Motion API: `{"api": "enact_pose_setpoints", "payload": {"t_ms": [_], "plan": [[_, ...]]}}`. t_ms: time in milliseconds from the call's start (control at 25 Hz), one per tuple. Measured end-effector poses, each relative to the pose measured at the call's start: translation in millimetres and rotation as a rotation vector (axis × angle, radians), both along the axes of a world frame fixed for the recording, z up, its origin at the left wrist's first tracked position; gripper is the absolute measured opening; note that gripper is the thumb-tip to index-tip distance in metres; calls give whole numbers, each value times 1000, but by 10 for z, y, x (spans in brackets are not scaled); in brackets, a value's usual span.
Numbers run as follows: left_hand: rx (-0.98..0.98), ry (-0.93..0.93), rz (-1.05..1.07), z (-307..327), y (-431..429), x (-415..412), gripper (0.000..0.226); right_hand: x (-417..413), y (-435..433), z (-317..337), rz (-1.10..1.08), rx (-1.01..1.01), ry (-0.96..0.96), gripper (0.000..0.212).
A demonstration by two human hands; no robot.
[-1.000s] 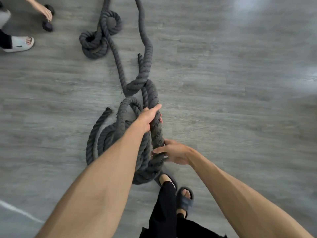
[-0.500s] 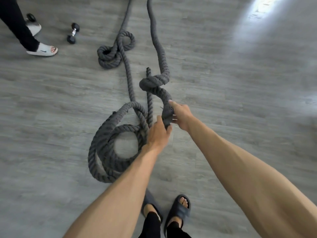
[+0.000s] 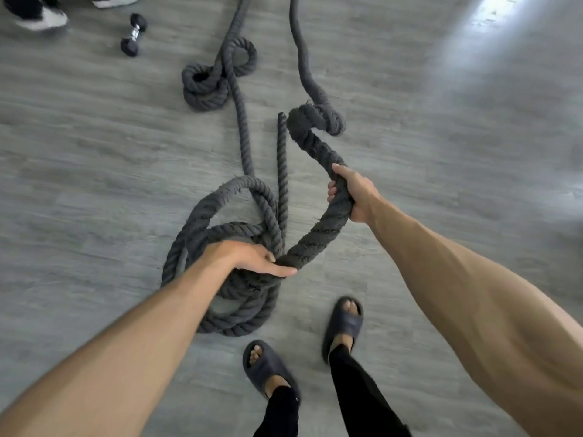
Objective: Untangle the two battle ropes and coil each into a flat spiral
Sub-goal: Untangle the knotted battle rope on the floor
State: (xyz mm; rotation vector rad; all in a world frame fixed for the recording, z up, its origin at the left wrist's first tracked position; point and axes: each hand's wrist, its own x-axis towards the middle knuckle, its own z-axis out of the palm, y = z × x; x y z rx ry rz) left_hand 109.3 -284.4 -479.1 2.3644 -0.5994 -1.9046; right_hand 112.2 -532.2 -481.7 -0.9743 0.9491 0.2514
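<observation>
Thick dark grey battle rope lies on the grey floor. A loose coil [image 3: 220, 247] of several turns sits in front of my feet. My left hand [image 3: 249, 257] presses down on the rope where it joins the coil's right side. My right hand [image 3: 353, 193] is shut on a raised stretch of the same rope [image 3: 318, 238], which climbs to a knot-like bend [image 3: 315, 121] and runs away to the top edge. A second rope strand [image 3: 243, 127] leads from the coil to a small tangle [image 3: 211, 80] farther off. A short free end [image 3: 281, 152] lies between them.
A small black dumbbell [image 3: 131, 37] lies at the upper left, beside another person's white shoes [image 3: 44, 17]. My feet in dark slides [image 3: 342, 323] stand just behind the coil. Bare grey floor spreads to the right, with a bright glare patch [image 3: 492, 33].
My right hand has moved right and up along the rope, lifting a stretch off the floor. My left hand has dropped onto the coil's edge. The knot near the bend looks looser.
</observation>
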Motion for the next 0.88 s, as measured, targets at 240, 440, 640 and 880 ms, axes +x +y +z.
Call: {"api": "enact_pose_setpoints", "payload": {"t_ms": [240,440,640,880], "plan": [[18,392,358,-368,-147,-175,74,83,-190,-283,102,297,-39,43],[-129,167,250,-533,-704,-384,75,427,-513,-236,229,95,11,40],[-285,-236,368,-599,-1283,-628,55,712,-716,-524,539,-592,238,38],[-228,-147,403,-852,-1407,-872,55,336,-790,-978,447,-624,384,42]]}}
